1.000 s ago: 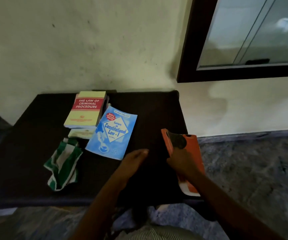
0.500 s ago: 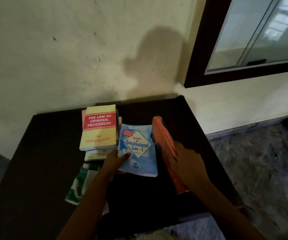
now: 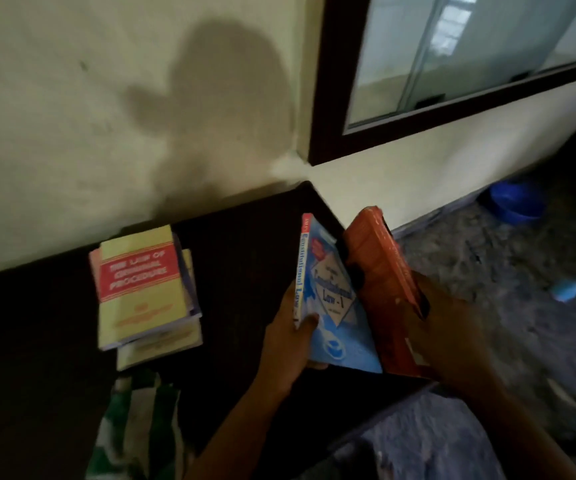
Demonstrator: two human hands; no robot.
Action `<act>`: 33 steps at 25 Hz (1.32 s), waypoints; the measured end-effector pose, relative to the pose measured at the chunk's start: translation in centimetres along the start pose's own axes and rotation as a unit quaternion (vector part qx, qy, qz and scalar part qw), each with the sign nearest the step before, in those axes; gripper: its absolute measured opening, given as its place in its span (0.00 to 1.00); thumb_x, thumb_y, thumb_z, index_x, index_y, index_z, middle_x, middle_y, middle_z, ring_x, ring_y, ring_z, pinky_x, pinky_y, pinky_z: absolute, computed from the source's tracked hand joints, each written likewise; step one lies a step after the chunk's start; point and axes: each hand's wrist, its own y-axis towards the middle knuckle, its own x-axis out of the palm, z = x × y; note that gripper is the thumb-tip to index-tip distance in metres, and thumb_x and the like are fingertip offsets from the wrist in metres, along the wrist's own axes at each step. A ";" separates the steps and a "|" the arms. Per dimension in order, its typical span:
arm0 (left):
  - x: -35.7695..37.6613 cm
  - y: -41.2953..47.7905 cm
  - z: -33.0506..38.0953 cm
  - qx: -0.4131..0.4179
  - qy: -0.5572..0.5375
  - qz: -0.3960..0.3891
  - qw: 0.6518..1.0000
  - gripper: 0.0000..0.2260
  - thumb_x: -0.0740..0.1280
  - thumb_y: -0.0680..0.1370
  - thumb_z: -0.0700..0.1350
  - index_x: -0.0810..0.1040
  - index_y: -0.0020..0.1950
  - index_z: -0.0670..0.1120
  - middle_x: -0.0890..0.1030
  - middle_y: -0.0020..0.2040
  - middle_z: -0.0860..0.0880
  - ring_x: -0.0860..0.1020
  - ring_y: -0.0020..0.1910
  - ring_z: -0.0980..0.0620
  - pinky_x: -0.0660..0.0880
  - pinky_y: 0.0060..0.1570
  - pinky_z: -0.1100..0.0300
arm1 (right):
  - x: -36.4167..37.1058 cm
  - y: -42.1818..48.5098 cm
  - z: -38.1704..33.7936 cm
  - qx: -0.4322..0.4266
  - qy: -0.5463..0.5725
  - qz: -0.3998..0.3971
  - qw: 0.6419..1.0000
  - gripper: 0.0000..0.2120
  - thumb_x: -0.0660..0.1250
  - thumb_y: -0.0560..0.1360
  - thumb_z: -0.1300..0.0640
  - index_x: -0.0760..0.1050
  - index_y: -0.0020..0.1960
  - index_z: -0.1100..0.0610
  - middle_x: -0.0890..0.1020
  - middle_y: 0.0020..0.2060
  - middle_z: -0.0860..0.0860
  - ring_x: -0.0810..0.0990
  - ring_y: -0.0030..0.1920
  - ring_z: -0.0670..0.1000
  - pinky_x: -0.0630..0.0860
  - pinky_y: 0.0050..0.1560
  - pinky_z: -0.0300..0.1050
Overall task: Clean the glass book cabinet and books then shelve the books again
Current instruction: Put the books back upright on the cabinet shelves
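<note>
Your left hand point(image 3: 288, 348) grips the lower spine of the blue book point(image 3: 335, 306), thumb curled onto its cover, which reads "Constitutional Law - I". Your right hand point(image 3: 452, 337) clasps the orange book point(image 3: 383, 271); its lettering is too blurred to read. Both books are tilted up, side by side, over the right end of the dark table point(image 3: 245, 254). To the left, the yellow "THE LAW OF CRIMINAL PROCEDURE" point(image 3: 141, 285) tops a stack, with a green-and-white striped cloth point(image 3: 137, 427) nearer you. The glass cabinet point(image 3: 328, 98) is set in the wall at upper right.

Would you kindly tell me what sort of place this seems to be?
Likely a home study or small law office: law books stacked on a dark table, beside a glass-fronted cabinet.
</note>
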 end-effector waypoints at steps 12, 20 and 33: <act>22.8 5.3 9.2 0.161 0.173 -0.018 0.972 0.19 0.67 0.76 0.47 0.70 0.67 0.51 0.81 0.56 0.45 0.81 0.50 0.46 0.78 0.51 0.46 | -20.6 4.3 23.3 0.064 -0.006 0.075 0.995 0.17 0.64 0.76 0.57 0.72 0.65 0.51 0.80 0.39 0.52 0.78 0.33 0.52 0.77 0.44 0.47; 47.1 13.1 17.3 0.322 0.161 -0.045 0.932 0.20 0.62 0.79 0.42 0.66 0.72 0.50 0.78 0.58 0.49 0.79 0.53 0.48 0.75 0.50 0.57 | -34.7 15.7 38.9 0.091 -0.045 0.187 0.977 0.17 0.65 0.76 0.56 0.72 0.64 0.56 0.82 0.49 0.58 0.81 0.45 0.58 0.72 0.45 0.43; 76.3 38.4 38.0 0.491 0.112 0.053 0.862 0.20 0.60 0.81 0.41 0.63 0.73 0.44 0.76 0.62 0.43 0.76 0.51 0.50 0.67 0.41 0.75 | -55.2 51.1 51.0 -0.022 -0.012 0.265 0.964 0.17 0.59 0.79 0.53 0.69 0.66 0.55 0.80 0.53 0.53 0.80 0.46 0.51 0.71 0.46 0.39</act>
